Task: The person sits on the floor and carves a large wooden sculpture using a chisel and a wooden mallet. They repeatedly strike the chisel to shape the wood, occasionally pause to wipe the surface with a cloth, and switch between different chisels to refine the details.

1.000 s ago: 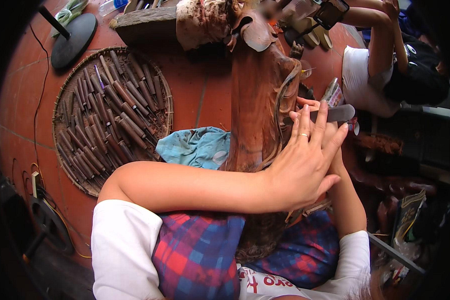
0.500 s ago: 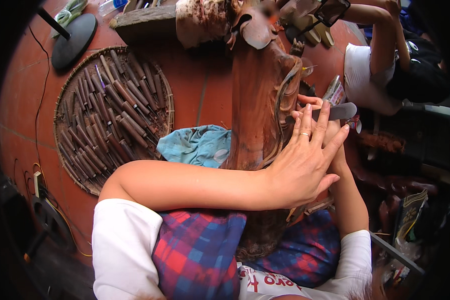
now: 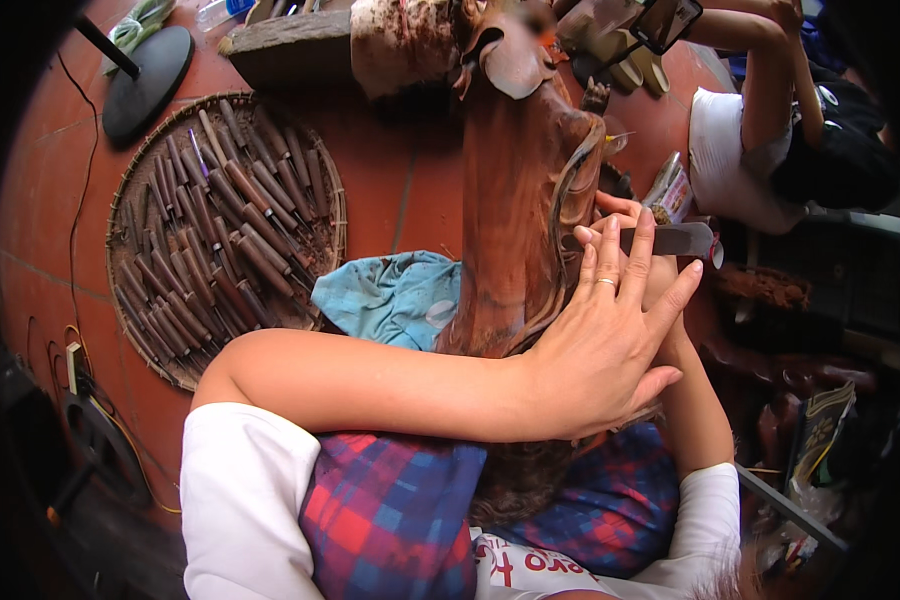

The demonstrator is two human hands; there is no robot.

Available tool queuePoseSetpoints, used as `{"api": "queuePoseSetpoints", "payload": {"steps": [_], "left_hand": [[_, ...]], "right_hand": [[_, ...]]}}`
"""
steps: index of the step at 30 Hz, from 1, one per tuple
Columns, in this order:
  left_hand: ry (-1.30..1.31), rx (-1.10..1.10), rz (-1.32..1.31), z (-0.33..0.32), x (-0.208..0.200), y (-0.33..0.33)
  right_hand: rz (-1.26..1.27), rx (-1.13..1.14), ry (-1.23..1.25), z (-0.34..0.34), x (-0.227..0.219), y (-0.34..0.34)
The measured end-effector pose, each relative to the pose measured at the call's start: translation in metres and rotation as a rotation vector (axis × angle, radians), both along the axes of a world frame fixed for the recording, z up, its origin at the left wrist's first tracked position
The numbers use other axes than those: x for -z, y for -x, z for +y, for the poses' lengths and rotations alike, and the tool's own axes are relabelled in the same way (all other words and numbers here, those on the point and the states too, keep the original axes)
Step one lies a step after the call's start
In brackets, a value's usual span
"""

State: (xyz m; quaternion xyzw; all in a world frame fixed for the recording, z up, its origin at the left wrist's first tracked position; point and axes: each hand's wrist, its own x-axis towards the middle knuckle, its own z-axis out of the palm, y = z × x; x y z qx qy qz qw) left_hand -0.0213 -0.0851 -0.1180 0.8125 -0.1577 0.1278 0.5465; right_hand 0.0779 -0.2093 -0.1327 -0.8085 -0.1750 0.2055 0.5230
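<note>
A tall reddish-brown wood carving (image 3: 505, 220) with curved, folded relief on its right side stands upright between my legs. My right hand (image 3: 660, 279) is closed on a flat grey metal tool (image 3: 682, 240) with a rounded blade end. The tool's other end lies close against the carving's right side; whether it touches I cannot tell. Across it reaches my left forearm, and my left hand (image 3: 600, 335), with a ring, lies over the tool and right hand, fingers stretched and spread. It partly hides the right hand's grip.
At left, a round woven tray (image 3: 342, 200) holds many wooden-handled carving tools. A light-blue cloth (image 3: 395, 295) lies beside the carving. Behind are a grey block (image 3: 290, 55) and a black round base (image 3: 150, 85). Another person (image 3: 740, 150) sits at far right. Several clutter items lie at lower right.
Both hands and the tool have shifted slightly down, toward me. My left forearm sits a little lower; the left fingers remain spread.
</note>
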Motion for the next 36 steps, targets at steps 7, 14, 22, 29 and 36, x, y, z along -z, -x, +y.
{"api": "queuePoseSetpoints", "payload": {"steps": [7,14,22,29,36], "left_hand": [[0.018,0.01,0.004,-0.002,0.001,-0.005],[0.015,0.031,-0.019,-0.004,0.006,-0.007],[-0.006,0.072,-0.024,-0.008,0.009,-0.007],[-0.062,0.061,0.012,-0.006,0.002,0.0],[-0.047,0.084,0.046,-0.006,-0.002,0.002]], "right_hand": [[0.116,0.101,-0.077,0.007,-0.005,0.003],[0.017,0.073,-0.036,0.001,-0.002,0.004],[0.188,0.112,-0.053,-0.004,0.006,0.0],[0.094,0.08,0.066,0.009,0.0,0.008],[0.093,0.099,-0.012,0.003,0.007,0.011]]}}
